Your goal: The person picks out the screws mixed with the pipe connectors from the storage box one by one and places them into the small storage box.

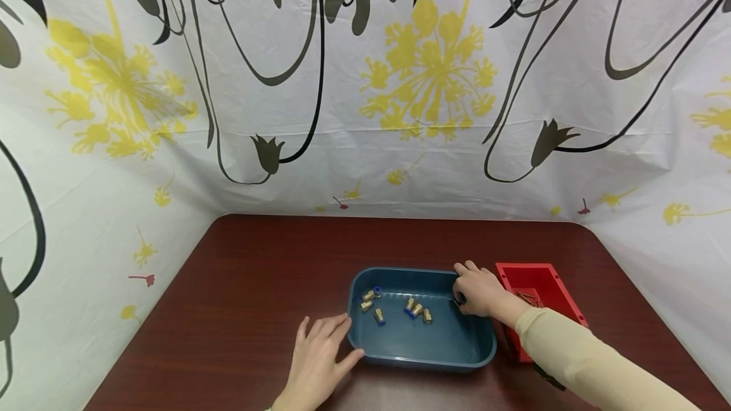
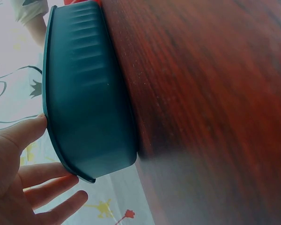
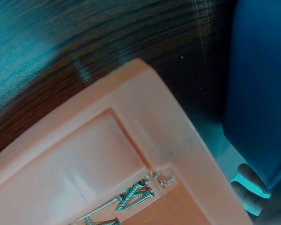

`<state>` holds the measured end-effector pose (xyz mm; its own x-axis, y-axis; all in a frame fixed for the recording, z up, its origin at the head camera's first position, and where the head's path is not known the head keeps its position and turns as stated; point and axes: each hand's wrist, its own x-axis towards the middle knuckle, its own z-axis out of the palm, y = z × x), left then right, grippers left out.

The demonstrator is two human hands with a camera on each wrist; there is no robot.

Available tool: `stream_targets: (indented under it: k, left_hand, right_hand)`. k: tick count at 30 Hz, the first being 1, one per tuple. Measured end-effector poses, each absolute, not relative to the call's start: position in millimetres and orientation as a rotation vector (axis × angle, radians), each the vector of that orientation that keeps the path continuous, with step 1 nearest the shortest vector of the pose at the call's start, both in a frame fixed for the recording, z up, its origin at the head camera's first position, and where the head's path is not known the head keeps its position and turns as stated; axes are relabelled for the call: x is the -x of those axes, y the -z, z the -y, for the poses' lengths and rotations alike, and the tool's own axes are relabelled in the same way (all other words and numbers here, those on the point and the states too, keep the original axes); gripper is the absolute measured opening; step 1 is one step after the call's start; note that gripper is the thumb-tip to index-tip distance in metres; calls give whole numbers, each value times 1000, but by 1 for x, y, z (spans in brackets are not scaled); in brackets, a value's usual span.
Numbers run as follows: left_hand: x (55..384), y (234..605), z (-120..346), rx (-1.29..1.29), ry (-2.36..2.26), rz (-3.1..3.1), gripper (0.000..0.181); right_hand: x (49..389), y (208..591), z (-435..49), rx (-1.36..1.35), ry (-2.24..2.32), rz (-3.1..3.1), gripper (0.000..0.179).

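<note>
A blue-grey tray (image 1: pixel 394 351) holds several small brass fittings (image 1: pixel 415 309) with blue ends. My left hand (image 1: pixel 321 360) lies at its near left corner, fingers spread. In the left wrist view, the thumb and fingertips touch the rim of the tray (image 2: pixel 91 93). My right hand (image 1: pixel 478 290) reaches over the tray's right side, thumb and forefinger close together inside at a small thin piece (image 1: pixel 455 302), whose kind I cannot tell. Other fingers (image 3: pixel 250 187) show past the tray's corner in the right wrist view.
Right of the tray, under my right forearm, stands a red bin (image 1: pixel 562 287). Several metal screws (image 3: pixel 136 194) lie in one compartment of it. A dark object (image 1: pixel 549 378) shows partly below the right sleeve. Patterned cloth (image 1: pixel 320 113) hangs behind the brown table (image 1: pixel 257 259).
</note>
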<state>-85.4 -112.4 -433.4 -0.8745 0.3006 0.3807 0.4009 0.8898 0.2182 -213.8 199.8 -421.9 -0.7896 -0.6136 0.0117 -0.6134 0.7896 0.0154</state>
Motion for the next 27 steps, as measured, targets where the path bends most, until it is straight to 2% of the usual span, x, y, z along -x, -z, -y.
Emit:
stream_targets:
  k: [27]
  left_hand:
    - [86,434,113,523,436,2717,51]
  right_hand:
    - [215,432,-186,-831,200,2919,40]
